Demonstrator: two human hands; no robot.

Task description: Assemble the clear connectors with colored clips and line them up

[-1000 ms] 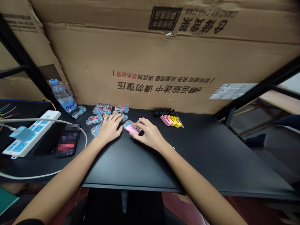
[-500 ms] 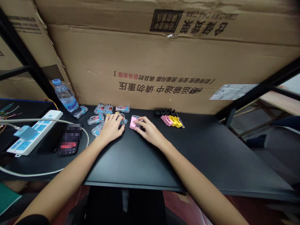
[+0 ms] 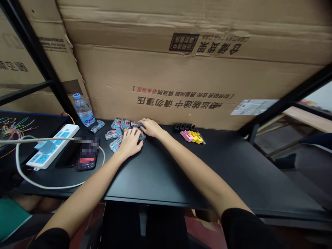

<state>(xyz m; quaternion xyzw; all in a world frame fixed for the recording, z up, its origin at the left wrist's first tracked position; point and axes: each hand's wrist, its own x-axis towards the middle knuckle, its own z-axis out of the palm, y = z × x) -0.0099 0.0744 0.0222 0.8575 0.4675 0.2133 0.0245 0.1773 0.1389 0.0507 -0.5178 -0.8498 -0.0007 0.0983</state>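
My left hand [image 3: 130, 143] rests palm down, fingers spread, over small clear plastic cases. Bits of yellow [image 3: 126, 130] show at its fingertips. My right hand [image 3: 151, 128] is closed at the right end of a clear case [image 3: 136, 123] near the cardboard; its fingers partly cover what they grip. To the left of my left hand lie more clear cases [image 3: 113, 134] with blue and red parts inside, one [image 3: 116, 143] right beside the hand.
At the right lie pink pieces [image 3: 186, 136], yellow pieces [image 3: 195, 137] and black pieces [image 3: 184, 127]. A water bottle [image 3: 84, 110], a power strip [image 3: 53, 147], phones [image 3: 88, 155] and a white cable [image 3: 61, 187] occupy the left. Cardboard [image 3: 181, 76] stands behind the table.
My right hand has moved left and away from me, towards the cases by the cardboard. The pink piece under it is out of sight. My left hand stays over the cases; the view has shifted.
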